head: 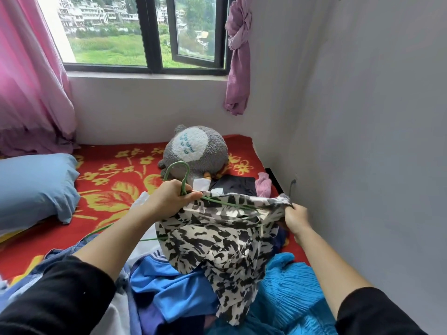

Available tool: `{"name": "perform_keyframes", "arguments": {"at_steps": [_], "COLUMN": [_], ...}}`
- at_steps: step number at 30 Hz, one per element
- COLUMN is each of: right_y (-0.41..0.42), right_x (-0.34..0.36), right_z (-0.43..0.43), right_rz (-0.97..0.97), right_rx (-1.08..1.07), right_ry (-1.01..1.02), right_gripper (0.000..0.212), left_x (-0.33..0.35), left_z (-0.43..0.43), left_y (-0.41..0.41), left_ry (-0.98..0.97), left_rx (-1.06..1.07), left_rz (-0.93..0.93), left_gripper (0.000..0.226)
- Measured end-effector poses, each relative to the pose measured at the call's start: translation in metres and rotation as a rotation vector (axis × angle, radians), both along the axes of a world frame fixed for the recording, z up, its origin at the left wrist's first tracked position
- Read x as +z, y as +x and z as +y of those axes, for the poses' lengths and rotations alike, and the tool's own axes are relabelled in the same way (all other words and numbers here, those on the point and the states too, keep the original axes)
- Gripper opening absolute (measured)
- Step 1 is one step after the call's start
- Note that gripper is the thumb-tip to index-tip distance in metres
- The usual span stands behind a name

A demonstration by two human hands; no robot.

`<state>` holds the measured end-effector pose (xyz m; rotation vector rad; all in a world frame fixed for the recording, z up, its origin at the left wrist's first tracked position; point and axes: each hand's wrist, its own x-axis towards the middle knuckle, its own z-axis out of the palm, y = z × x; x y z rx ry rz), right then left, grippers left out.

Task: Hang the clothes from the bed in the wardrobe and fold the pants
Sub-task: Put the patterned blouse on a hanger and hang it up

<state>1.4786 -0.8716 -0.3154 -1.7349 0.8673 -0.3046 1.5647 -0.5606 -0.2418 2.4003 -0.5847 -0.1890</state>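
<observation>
Your left hand (169, 199) sits just in front of the grey plush toy (196, 148), fingers curled round the neck of the green hanger (180, 162), whose hook rises against the toy's lower edge. Your right hand (296, 217), in front of the toy and off to its right near the wall, pinches the edge of the patterned top (217, 243) and pulls it taut. The hanger's wire runs across the top's opening between your two hands. One arm looks to be inside the cloth, but I can't tell whether both shoulders are seated.

By my reading, you are early in the job. This top is only being fitted, and nothing here has reached the wardrobe, which is out of view. A heap still waits on the bed (116, 180) in front of the toy: a blue garment (174, 281), a turquoise garment (290, 281), and more beneath them. A dark folded item (232, 186) lies flat, touching the toy's front edge. It may be pants already folded, though I can't be sure. Most of the hanging, and likely the pants, remain.
</observation>
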Motion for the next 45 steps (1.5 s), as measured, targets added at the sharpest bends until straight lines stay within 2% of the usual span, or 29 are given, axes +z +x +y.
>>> {"name": "perform_keyframes", "arguments": {"at_steps": [2, 5, 7, 9, 12, 13, 14, 16, 18, 20, 21, 22, 24, 28, 31, 34, 38, 40, 41, 43, 45], "right_y": [0.003, 0.003, 0.0, -0.005, -0.009, -0.006, -0.001, 0.013, 0.028, 0.04, 0.044, 0.049, 0.056, 0.071, 0.077, 0.084, 0.086, 0.084, 0.084, 0.085, 0.083], "right_x": [0.009, 0.03, 0.042, 0.049, 0.058, 0.064, 0.071, 0.087, 0.106, 0.118, 0.124, 0.129, 0.146, 0.193, 0.231, 0.266, 0.304, 0.317, 0.321, 0.327, 0.331], "right_z": [0.01, 0.027, 0.037, 0.043, 0.041, 0.04, 0.039, 0.04, 0.043, 0.05, 0.055, 0.06, 0.074, 0.102, 0.111, 0.107, 0.113, 0.12, 0.123, 0.127, 0.135], "right_rz": [-0.066, -0.212, -0.217, -0.039, 0.526, 0.579, 0.514, 0.226, 0.02, 0.056, 0.123, 0.153, 0.076, -0.206, -0.348, -0.467, -0.611, -0.648, -0.661, -0.661, -0.666], "right_rx": [0.067, 0.141, 0.335, 0.643, 1.126, 1.178, 1.145, 0.888, 0.668, 0.678, 0.717, 0.75, 0.781, 0.79, 0.788, 0.774, 0.736, 0.762, 0.761, 0.723, 0.676], "right_ry": [-0.054, 0.061, 0.128, 0.179, -0.09, -0.183, -0.255, -0.375, -0.551, -0.765, -0.844, -0.878, -0.837, -0.665, -0.593, -0.527, -0.382, -0.353, -0.368, -0.405, -0.455], "right_gripper": [0.035, 0.038, 0.039, 0.032, 0.028, 0.021, 0.014, 0.008, 0.02, 0.046, 0.053, 0.049, 0.019, 0.032, 0.037, 0.026, 0.014, 0.014, 0.015, 0.012, 0.02], "left_x": [-0.002, -0.002, -0.002, 0.0, 0.005, 0.008, 0.011, 0.02, 0.034, 0.052, 0.062, 0.073, 0.096, 0.144, 0.186, 0.221, 0.236, 0.237, 0.237, 0.239, 0.24], "left_z": [-0.003, -0.006, -0.007, -0.007, -0.003, -0.002, -0.001, -0.001, -0.002, -0.004, -0.004, -0.004, -0.001, 0.011, 0.027, 0.056, 0.094, 0.102, 0.104, 0.11, 0.115], "left_y": [0.001, 0.002, 0.002, 0.002, 0.004, 0.004, 0.005, 0.005, 0.006, 0.007, 0.007, 0.007, 0.007, 0.008, 0.0, -0.009, -0.022, -0.034, -0.043, -0.057, -0.075], "left_ry": [0.079, 0.176, 0.176, 0.11, -0.044, -0.077, -0.098, -0.123, -0.14, -0.192, -0.236, -0.28, -0.341, -0.393, -0.459, -0.357, -0.242, -0.242, -0.246, -0.285, -0.34], "left_rx": [0.079, 0.131, 0.166, 0.217, 0.232, 0.213, 0.192, 0.165, 0.154, 0.147, 0.141, 0.137, 0.132, 0.141, 0.066, -0.022, 0.103, 0.225, 0.29, 0.438, 0.513], "left_rz": [-0.041, -0.063, -0.077, -0.102, -0.113, -0.114, -0.114, -0.13, -0.179, -0.232, -0.253, -0.27, -0.294, -0.328, -0.231, -0.186, -0.276, -0.352, -0.406, -0.496, -0.508], "left_gripper": [0.045, 0.036, 0.033, 0.036, 0.04, 0.04, 0.041, 0.038, 0.034, 0.029, 0.027, 0.026, 0.025, 0.024, 0.027, 0.056, 0.048, 0.065, 0.064, 0.043, 0.026]}}
